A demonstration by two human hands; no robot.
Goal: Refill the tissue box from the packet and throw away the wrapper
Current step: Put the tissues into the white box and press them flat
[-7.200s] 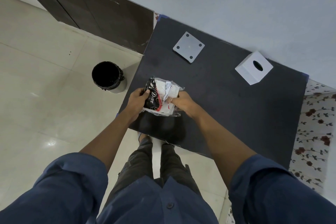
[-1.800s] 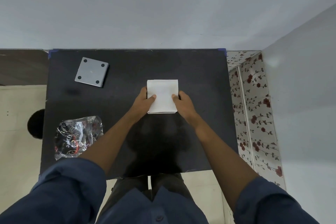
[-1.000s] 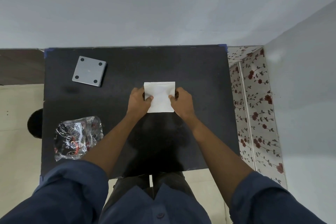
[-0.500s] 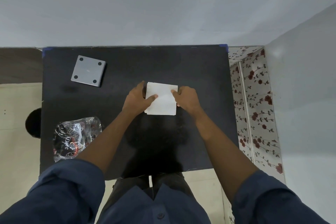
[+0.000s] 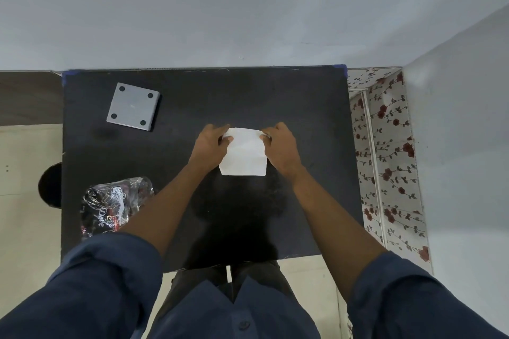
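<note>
1. Tissue stack [image 5: 243,153], plain white, no print on it that I can see. It sits about dead center of the black table [image 5: 303,107], and both hands are on its far end.
2. Left hand [image 5: 210,146] grips the stack's far-left corner, fingers curled round the edge, thumb on top.
3. Right hand [image 5: 281,146] does the same on the far-right corner, fingers curled and pinching the edge. The near end of the stack hangs loose toward 6 o'clock.
4. Empty wrapper [image 5: 113,206] lies crumpled at roughly 8 o'clock from the stack, near the table's left edge. It's clear plastic with black and red print, cursive white lettering that looks like "Dove", plus a white label too small to read.
5. Grey square plate [image 5: 133,110] with four dark dots at the corners, lying flat at about 10 o'clock, well apart from the hands.
6. Black bin [image 5: 51,186] on the floor, peeking out past the table's left edge at 9 o'clock.
</note>
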